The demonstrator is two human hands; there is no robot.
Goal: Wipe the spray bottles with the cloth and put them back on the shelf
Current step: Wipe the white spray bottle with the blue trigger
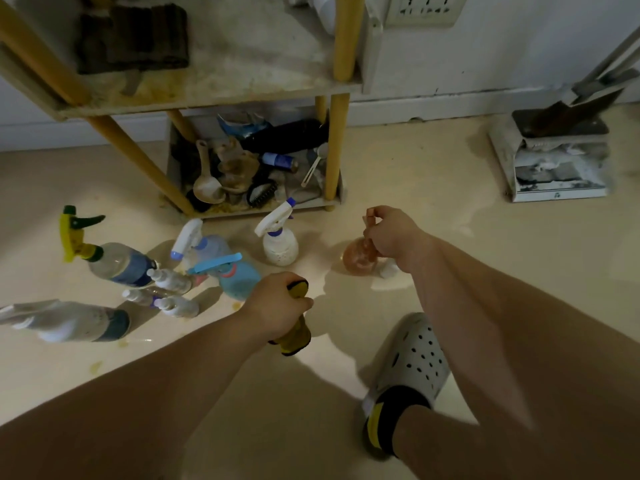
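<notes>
My right hand [393, 239] grips the spray head of a round orange spray bottle [356, 259] just above or on the floor. My left hand [277, 308] grips a bunched yellow cloth with black edging [294, 336]. Several spray bottles stand or lie on the floor at left: a white one with purple trim [278, 242], a blue one [239, 277], a clear one with a yellow-green head [114, 261], a big white one lying down [69, 322], and small white ones [176, 299]. The wooden shelf [214, 88] stands behind them.
The shelf's bottom tier [256, 168] is packed with scoops, brushes and bottles. A dark folded cloth [131, 38] lies on the upper tier. A dustpan with paper [554, 157] sits at the right by the wall. My foot in a white clog [412, 365] is near my right arm.
</notes>
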